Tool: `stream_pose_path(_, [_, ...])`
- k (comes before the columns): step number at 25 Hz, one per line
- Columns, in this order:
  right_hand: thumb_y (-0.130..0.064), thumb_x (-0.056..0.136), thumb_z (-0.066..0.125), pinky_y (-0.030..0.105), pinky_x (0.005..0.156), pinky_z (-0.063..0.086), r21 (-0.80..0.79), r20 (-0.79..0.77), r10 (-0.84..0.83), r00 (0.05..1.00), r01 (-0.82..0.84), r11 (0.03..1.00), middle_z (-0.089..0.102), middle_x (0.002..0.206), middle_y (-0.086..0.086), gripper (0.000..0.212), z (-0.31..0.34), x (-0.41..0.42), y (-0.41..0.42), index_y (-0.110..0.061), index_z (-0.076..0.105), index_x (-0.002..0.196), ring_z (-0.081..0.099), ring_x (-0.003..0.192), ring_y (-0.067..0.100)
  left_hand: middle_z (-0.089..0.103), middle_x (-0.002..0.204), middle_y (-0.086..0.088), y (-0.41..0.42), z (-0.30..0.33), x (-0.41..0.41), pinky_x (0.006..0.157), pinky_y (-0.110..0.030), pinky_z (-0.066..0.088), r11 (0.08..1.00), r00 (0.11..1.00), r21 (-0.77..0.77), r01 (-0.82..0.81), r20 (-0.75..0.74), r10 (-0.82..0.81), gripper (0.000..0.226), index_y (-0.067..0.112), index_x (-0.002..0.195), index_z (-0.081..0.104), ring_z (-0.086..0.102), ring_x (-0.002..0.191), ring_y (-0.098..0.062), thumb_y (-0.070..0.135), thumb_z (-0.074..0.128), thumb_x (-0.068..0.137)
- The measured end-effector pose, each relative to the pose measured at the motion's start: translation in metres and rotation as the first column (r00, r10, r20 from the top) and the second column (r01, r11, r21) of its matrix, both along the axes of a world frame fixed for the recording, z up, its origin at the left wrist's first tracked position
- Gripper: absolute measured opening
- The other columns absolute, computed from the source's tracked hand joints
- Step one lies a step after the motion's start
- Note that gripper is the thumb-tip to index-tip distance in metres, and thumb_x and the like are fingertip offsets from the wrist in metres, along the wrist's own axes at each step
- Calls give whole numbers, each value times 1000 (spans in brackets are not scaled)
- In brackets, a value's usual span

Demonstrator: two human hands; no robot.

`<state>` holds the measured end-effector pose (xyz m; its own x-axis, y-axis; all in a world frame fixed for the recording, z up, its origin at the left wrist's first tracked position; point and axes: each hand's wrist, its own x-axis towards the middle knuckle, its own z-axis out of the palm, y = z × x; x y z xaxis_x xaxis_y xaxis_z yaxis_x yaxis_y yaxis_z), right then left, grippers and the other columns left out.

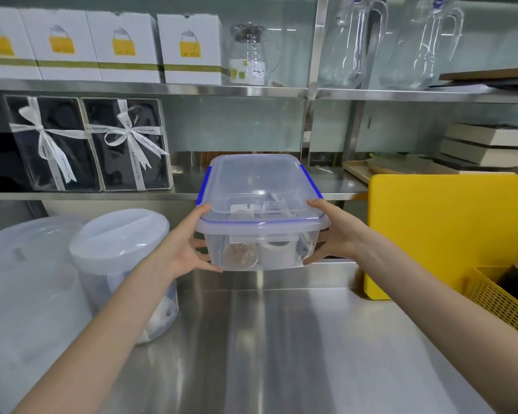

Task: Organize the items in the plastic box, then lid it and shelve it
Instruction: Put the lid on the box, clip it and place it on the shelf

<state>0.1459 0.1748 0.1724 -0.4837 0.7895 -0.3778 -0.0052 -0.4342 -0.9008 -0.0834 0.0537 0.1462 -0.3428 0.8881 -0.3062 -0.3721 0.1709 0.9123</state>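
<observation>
1. The left hand point(189, 243) grips the near left corner of the plastic box point(260, 231), thumb on the rim, fingers curled under its base.
2. The right hand point(332, 231) clamps the near right corner the same way, thumb on top, fingers below.
3. The box is held up off the steel counter point(281, 339), its far end reaching over the lower shelf point(180, 189).
4. Its clear lid point(257, 180) with blue clips is on; a white roll and other items show blurred inside.
5. A yellow board point(449, 228) stands to the right, round plastic containers point(123, 264) to the left.
</observation>
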Motion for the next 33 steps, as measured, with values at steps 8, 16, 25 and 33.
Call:
stream_pose_path(8, [-34, 78, 67, 68, 94, 36, -30, -35, -3, 999, 2, 1000, 47, 133, 14, 63, 5, -47, 65, -21, 37, 132, 47, 116, 37, 48, 131, -19, 58, 13, -41, 62, -55, 53, 1000, 999, -14, -6, -33, 5, 53, 31, 124, 49, 55, 100, -44, 52, 60, 76])
stream_pose_path(16, [-34, 83, 61, 71, 103, 25, -23, -60, -18, 998, 17, 1000, 40, 140, 14, 55, 5, -78, 113, -21, 38, 130, 39, 126, 39, 48, 132, -15, 114, 9, -72, 61, -54, 55, 1000, 997, 1, 11, -73, -11, 50, 32, 120, 51, 52, 107, -43, 54, 60, 75])
stream_pose_path(25, [-41, 81, 63, 68, 86, 39, 48, 17, -60, 998, 59, 997, 52, 103, 15, 46, 12, -113, 174, -17, 41, 113, 51, 93, 38, 55, 117, -15, 173, 19, -103, 59, -43, 58, 998, 966, -57, 30, -256, -44, 69, 31, 117, 54, 61, 94, -34, 75, 54, 64])
stream_pose_path(33, [-51, 86, 51, 51, 103, 42, 267, 110, -135, 985, 102, 958, 56, 115, 13, 59, 10, -149, 224, -10, 44, 128, 57, 111, 34, 61, 103, -8, 219, 22, -125, 48, -30, 55, 998, 919, -51, -47, -394, 23, 56, 28, 93, 62, 63, 84, -29, 75, 49, 64])
